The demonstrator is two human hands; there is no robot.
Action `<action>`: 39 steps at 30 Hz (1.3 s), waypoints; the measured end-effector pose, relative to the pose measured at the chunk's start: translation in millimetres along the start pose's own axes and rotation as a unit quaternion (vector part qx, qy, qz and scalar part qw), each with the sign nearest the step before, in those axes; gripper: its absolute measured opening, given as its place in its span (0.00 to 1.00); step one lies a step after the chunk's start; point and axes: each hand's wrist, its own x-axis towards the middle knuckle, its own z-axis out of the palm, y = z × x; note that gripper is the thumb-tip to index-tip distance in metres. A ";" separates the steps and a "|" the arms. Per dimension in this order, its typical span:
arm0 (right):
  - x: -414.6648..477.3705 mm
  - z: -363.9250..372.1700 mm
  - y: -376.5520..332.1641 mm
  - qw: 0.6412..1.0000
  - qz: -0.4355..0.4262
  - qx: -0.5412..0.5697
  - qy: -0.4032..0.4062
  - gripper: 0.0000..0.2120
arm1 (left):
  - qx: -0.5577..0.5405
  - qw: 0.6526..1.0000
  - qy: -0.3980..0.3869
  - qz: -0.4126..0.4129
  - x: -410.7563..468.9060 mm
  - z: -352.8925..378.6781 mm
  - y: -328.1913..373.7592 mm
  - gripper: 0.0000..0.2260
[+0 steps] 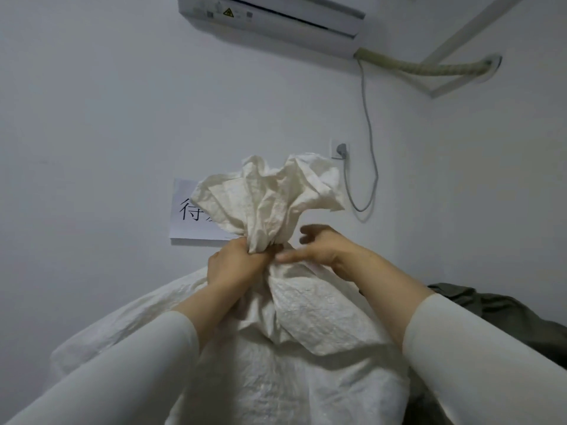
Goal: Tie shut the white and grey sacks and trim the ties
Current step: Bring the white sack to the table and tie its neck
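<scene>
A large white woven sack (300, 338) stands full in front of me, its mouth gathered into a bunched neck that fans out above. My left hand (234, 263) grips the neck from the left, fingers curled tight around the cloth. On the right side of the neck sits my right hand (322, 250), fingers loosely spread, thumb stretched toward the gathered cloth, holding nothing that I can see. Behind the white sack at the right edge lies a grey sack (497, 314), partly hidden. No tie or cutting tool shows.
A white wall is close behind the sack. A paper sign (187, 222) with black characters hangs on it, partly covered by the sack top. An air conditioner (276, 16) is mounted high up, its cable running to a wall socket (340, 150).
</scene>
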 end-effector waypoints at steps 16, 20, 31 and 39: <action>-7.1 33.6 20.5 0.992 -0.080 0.098 0.028 0.09 | -0.155 0.984 -0.083 -0.022 15.0 8.4 -7.6 0.33; -13.4 14.2 16.2 0.974 -0.069 0.209 0.048 0.22 | -0.078 0.995 -0.060 0.008 7.4 5.0 -1.9 0.30; -9.6 54.6 -8.9 0.955 -0.045 0.268 0.119 0.17 | -0.061 0.989 -0.125 0.044 -19.8 -14.1 3.5 0.22; -15.4 53.7 15.0 0.991 0.127 0.016 0.036 0.22 | 0.214 0.962 -0.048 -0.165 -48.4 -85.8 -28.9 0.39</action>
